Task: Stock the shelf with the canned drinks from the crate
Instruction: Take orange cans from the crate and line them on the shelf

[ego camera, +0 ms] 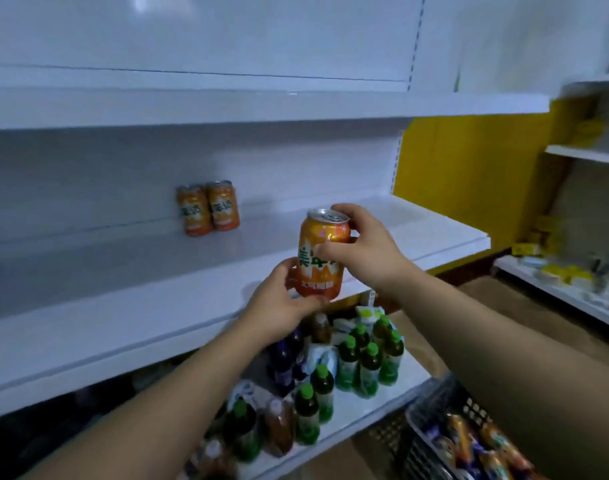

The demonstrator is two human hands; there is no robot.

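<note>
Both hands grip one upright orange aluminium drink can (321, 252): left hand (281, 306) cups its base, right hand (363, 247) wraps its top. It is held above the white metal shelf (123, 306) front edge; two shelved matching cans (207, 208) stand rearward-left.

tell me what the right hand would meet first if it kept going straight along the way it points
Probably nothing before the white shelf back panel. The right hand, holding the orange drink can, points right of the two shelved orange cans; depth is unclear.

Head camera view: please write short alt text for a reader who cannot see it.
Both hands, left hand and right hand, hold an orange can before a white shelf where two matching cans stand; a crate sits lower right.
</note>
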